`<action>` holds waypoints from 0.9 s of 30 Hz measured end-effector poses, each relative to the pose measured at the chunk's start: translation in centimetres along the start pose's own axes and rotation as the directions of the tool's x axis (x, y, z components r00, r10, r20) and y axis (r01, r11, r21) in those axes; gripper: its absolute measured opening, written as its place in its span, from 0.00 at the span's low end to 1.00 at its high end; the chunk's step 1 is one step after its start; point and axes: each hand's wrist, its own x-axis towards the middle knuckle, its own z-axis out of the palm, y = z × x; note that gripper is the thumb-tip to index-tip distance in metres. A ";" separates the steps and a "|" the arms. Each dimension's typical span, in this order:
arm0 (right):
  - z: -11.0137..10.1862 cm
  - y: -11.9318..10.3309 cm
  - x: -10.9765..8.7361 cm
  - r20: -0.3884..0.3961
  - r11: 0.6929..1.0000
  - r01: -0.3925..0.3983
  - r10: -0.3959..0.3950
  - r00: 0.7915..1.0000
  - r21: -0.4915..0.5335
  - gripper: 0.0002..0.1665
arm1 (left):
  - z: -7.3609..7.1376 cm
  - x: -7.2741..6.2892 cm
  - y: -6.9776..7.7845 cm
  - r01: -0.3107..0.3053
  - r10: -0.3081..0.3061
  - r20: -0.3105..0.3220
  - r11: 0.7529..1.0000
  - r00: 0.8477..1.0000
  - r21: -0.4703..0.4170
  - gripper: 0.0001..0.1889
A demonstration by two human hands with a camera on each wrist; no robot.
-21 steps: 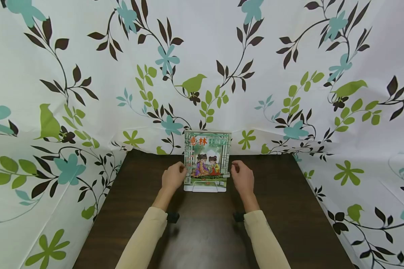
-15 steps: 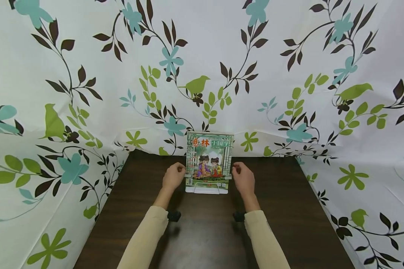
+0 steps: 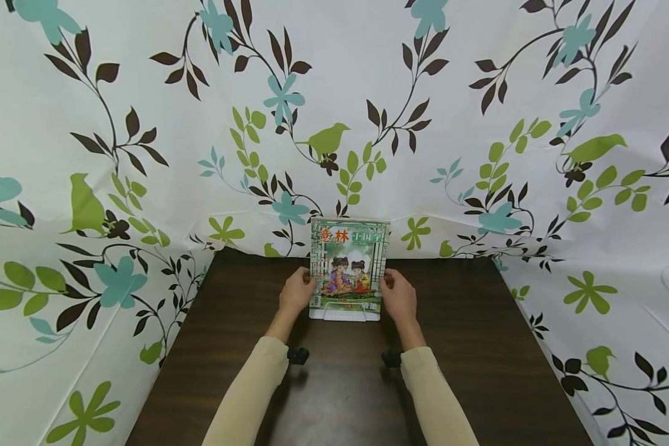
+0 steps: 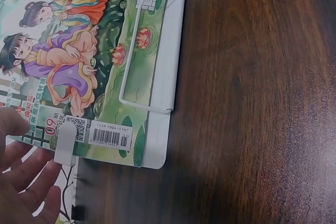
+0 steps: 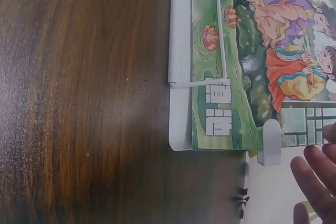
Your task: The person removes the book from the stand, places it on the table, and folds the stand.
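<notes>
A magazine (image 3: 348,254) with a green cover and two drawn children leans upright on a white stand (image 3: 344,316) at the table's back. My left hand (image 3: 297,291) holds its left edge; in the left wrist view the thumb (image 4: 13,121) lies over the cover and the fingers sit at the edge. At the opposite edge my right hand (image 3: 398,297) holds on, its thumb tip (image 5: 329,132) over the cover in the right wrist view. White side clips (image 4: 65,142) and a wire loop (image 4: 128,66) of the stand cross the cover's front.
The dark wooden table (image 3: 345,384) runs under both forearms. Behind and at the sides hangs a white cloth (image 3: 173,136) with leaves, birds and flowers. Black wrist cameras (image 3: 298,355) sit below both hands.
Both hands have moved inward, from beside the magazine onto its left and right edges. The magazine and stand have stayed in place; the head view has shifted slightly.
</notes>
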 end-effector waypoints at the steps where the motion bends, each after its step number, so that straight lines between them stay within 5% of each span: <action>1: 0.0 0.0 0.0 -0.003 1.000 0.000 0.000 1.000 0.004 0.24 | 0.0 0.0 0.0 0.000 0.000 -0.001 1.000 1.000 0.009 0.20; 16: 0.5 -0.2 -0.2 -0.044 0.999 -0.030 0.031 0.999 0.017 0.21 | -0.1 0.3 0.1 -0.044 0.063 -0.109 0.985 0.992 0.168 0.13; 27: 0.3 0.0 -0.1 -0.056 0.999 -0.021 0.024 0.998 0.047 0.18 | -0.3 0.3 0.4 -0.034 0.052 -0.088 0.980 0.995 0.196 0.11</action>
